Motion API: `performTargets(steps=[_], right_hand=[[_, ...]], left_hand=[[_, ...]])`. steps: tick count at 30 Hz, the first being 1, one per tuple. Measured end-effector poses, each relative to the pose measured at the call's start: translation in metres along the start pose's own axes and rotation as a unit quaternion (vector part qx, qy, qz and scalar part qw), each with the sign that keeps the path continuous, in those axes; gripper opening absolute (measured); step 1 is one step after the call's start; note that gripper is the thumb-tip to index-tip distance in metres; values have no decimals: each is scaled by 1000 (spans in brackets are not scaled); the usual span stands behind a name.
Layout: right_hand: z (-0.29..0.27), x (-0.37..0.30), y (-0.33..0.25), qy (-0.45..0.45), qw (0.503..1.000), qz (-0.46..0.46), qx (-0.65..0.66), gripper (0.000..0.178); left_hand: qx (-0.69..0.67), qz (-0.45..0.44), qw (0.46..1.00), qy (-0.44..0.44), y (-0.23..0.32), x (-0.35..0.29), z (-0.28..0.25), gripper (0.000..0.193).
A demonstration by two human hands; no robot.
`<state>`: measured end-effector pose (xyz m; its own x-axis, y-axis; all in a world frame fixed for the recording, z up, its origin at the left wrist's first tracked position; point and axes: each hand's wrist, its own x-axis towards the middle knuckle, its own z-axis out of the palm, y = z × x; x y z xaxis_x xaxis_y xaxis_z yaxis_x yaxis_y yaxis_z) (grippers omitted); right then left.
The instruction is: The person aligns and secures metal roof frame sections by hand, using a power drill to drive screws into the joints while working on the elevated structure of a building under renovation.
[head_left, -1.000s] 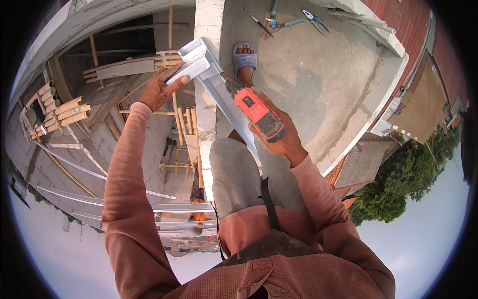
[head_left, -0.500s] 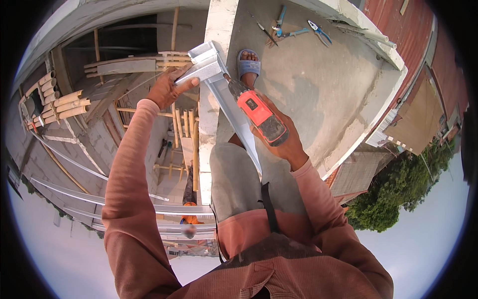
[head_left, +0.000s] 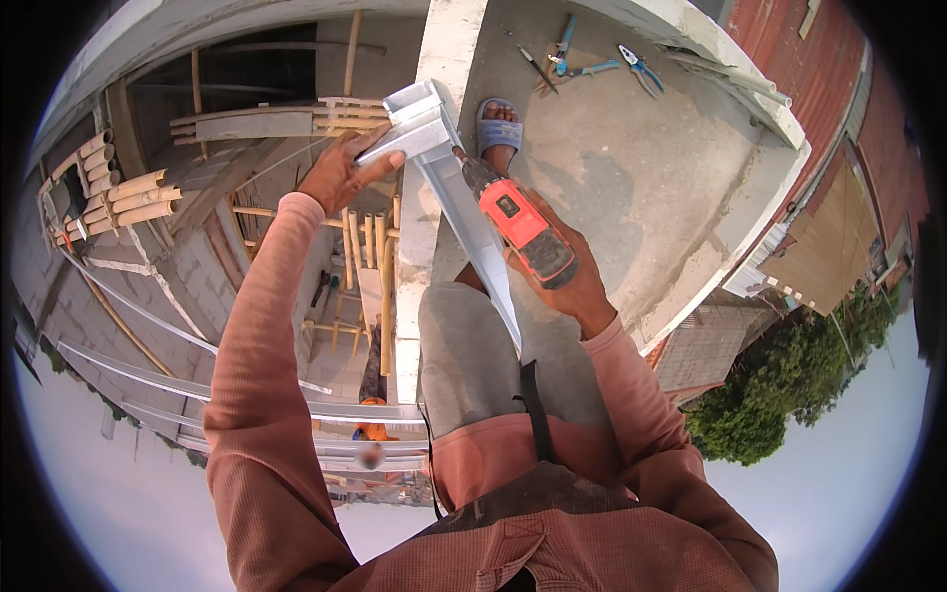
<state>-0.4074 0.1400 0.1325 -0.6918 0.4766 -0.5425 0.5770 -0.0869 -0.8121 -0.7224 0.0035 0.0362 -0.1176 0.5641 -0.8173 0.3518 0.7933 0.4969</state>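
Observation:
My left hand (head_left: 340, 173) is closed round the end of a short silver metal channel (head_left: 406, 136), thumb along its near side. That piece crosses the top of a long silver metal channel (head_left: 475, 242), which slants down toward my lap. In my right hand (head_left: 582, 281) is a red and black power drill (head_left: 523, 229), gripped from the right side. Its tip points at the side of the joint between the two channels; whether the bit touches the metal is too small to tell.
A pale wall top (head_left: 444, 54) runs under the channels. Pliers (head_left: 641, 71) and other blue-handled tools (head_left: 582, 67) lie on the concrete floor (head_left: 681, 168) near my sandalled foot (head_left: 499, 128). Left is a drop with bamboo poles (head_left: 128, 197), metal rails and a person in orange (head_left: 372, 419) below.
The whole picture has shifted slightly to the right. Both hands keep their hold, and the drill stays beside the channel joint with little visible movement.

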Motion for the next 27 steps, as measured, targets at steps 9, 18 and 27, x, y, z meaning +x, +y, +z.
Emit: performTargets(steps=[9,18,27], right_hand=[[-2,1,-5,-19,999,33,9,80],[-12,14,-18,-38,995,54,-77,41],[8,30,-15,-22,998,-5,-59,12]], left_hand=[[49,-10,999,-15,-3,3,2,88],[63,18,997,48,-25,24,6,91],[20,80,997,-9,-18,17,-11,68]])
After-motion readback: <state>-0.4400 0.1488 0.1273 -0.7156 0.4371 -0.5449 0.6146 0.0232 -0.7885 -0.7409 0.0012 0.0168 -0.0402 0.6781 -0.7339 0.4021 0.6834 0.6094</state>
